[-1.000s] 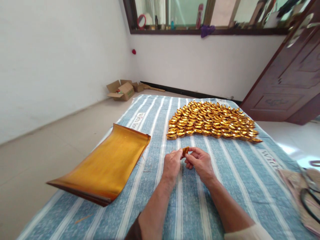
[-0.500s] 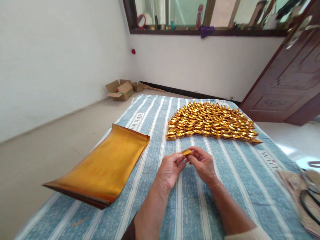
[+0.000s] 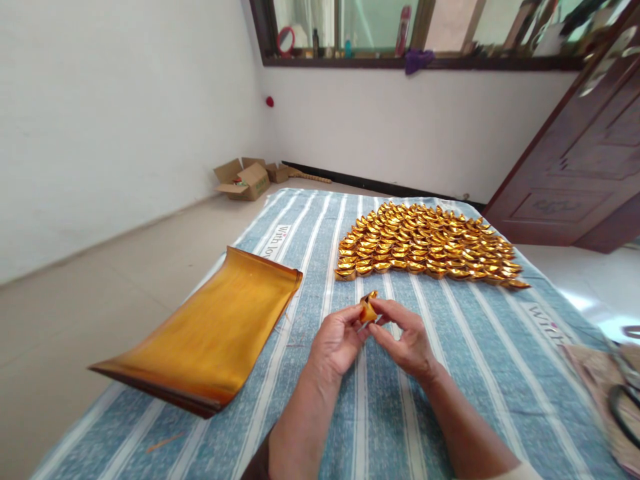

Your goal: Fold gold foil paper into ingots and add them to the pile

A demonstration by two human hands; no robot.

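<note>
Both hands meet above the striped cloth [image 3: 450, 373], pinching one small piece of gold foil [image 3: 369, 309] between their fingertips. The left hand [image 3: 337, 340] is turned palm up, fingers curled in, thumb and forefinger closed on the foil's left side; the right hand [image 3: 407, 337] grips its right side in the same way, the other fingers loosely bent. The foil sits in the air between the hands, just short of the near edge of the ingots [image 3: 425, 243] and not touching them. Half a second ago it lay flat and low like a thin strip between the fingertips; now it stands up with a point on top and a fold showing, so it has been turned or creased further, and the left hand has rolled more open toward the camera. That reads as folding partway along: the piece is not yet boat-shaped like the finished ingots, which lie in tight overlapping rows on the far half of the cloth. To the left, well apart from the hands, a stack of gold sheets [image 3: 210, 333] curls up at its far end and hangs over the cloth's edge. Cardboard boxes [image 3: 245, 180] sit on the floor by the wall
</note>
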